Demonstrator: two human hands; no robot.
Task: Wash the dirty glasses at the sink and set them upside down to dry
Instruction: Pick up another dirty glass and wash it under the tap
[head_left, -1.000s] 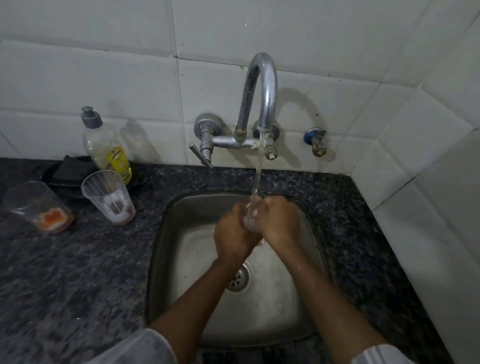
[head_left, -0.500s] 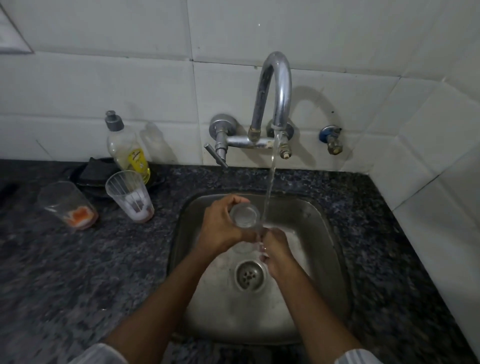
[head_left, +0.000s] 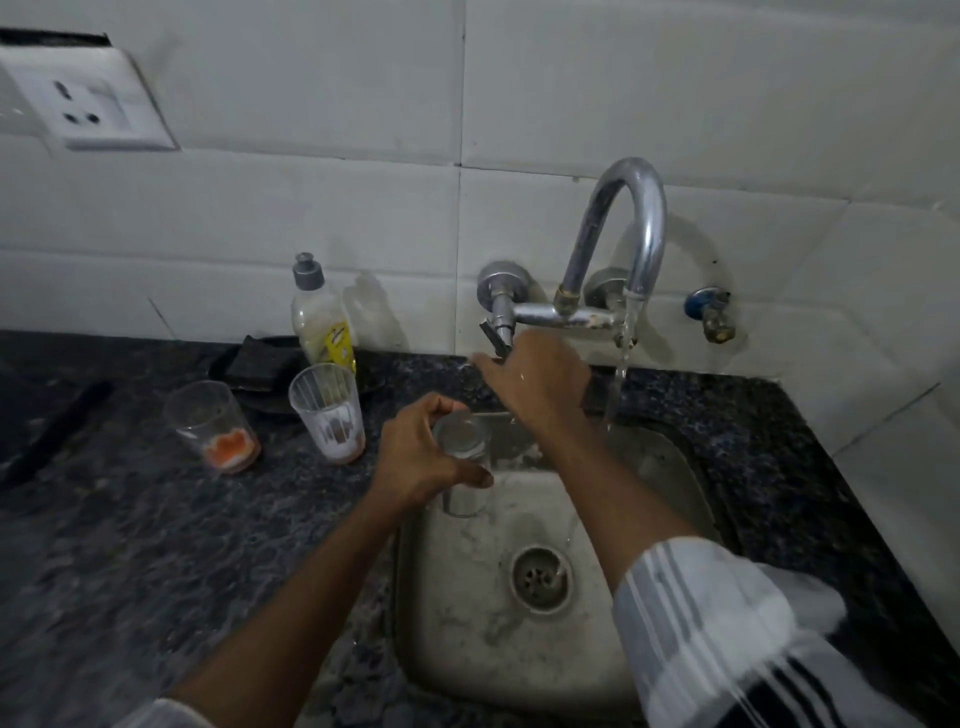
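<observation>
- Since half a second ago, right hand (head_left: 535, 382) has left the stream and reached the tap handle (head_left: 496, 332), fingers extended, touching it.
- Left hand (head_left: 415, 457) grips the clear glass (head_left: 462, 457) over the sink (head_left: 675, 467), left of the running water (head_left: 621, 364).
- Two dirty glasses (head_left: 327, 410) stand on the surface (head_left: 130, 519), left of the sink.

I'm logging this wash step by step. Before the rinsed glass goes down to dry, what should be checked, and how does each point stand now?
1. Glass firmly held: ok, the left hand grips it over the sink.
2. Glass rinsed clean: cannot tell, though no residue shows.
3. Water off: not ok, the tap is running; the right hand is at the lever.
4. Glass upside down: not ok, its mouth faces up.
5. Other glasses washed: not ok, the orange-stained glass and white-stained glass stand dirty on the counter.
</observation>
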